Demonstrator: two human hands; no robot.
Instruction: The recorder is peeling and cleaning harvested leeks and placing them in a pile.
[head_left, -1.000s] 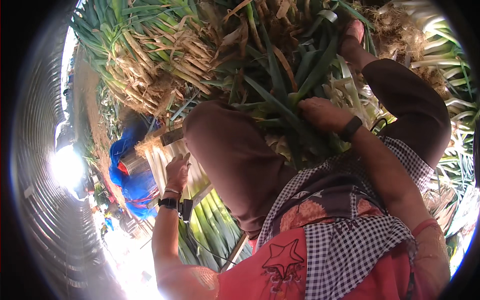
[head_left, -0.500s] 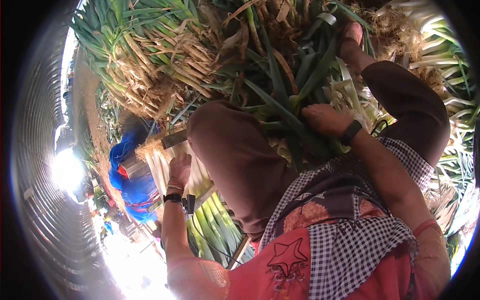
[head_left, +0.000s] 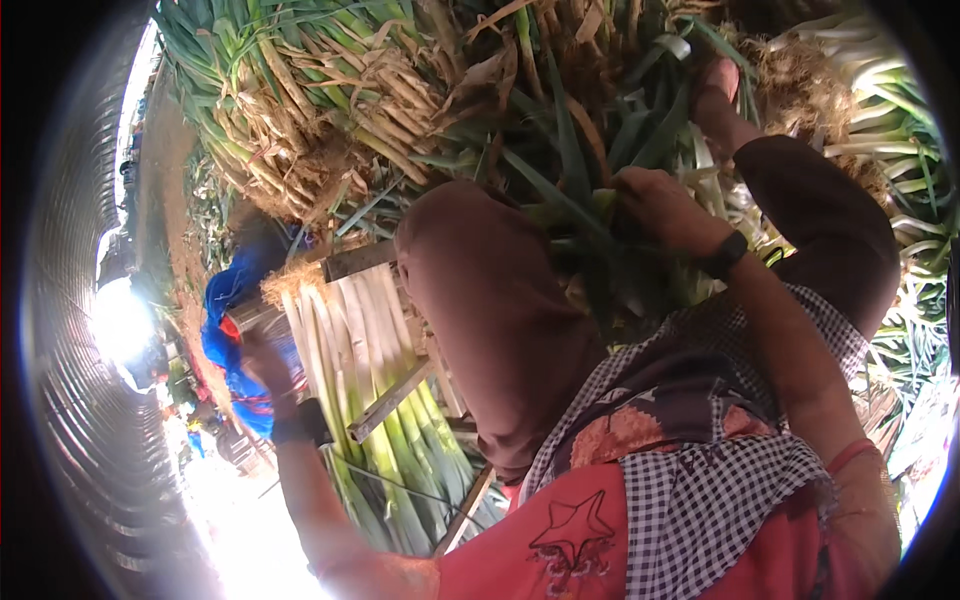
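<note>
My right hand point(head_left: 672, 212) is closed around a leek point(head_left: 604, 198), its dark green leaves fanning out to the left between my knees. What lies inside the fist is hidden. My left hand point(head_left: 268, 368) is smeared by motion and its fingers are unclear. It is beside a blue plastic wrapping point(head_left: 228, 345) and just left of a row of trimmed leeks point(head_left: 362, 325). Those leeks lie side by side, white stems and roots away from me, green leaves toward me, in a wooden frame point(head_left: 388, 402).
Untrimmed leeks with dry brown leaves point(head_left: 385, 85) are heaped at the far left. Cleaned white leeks point(head_left: 880, 90) are stacked along the right. My bent legs point(head_left: 490, 300) stand between the frame and the leaves. A corrugated metal wall point(head_left: 75, 300) curves along the left.
My left hand has moved left, off the row of leeks toward the blue wrapping. My right hand has shifted slightly away from me, still at the leek leaves.
</note>
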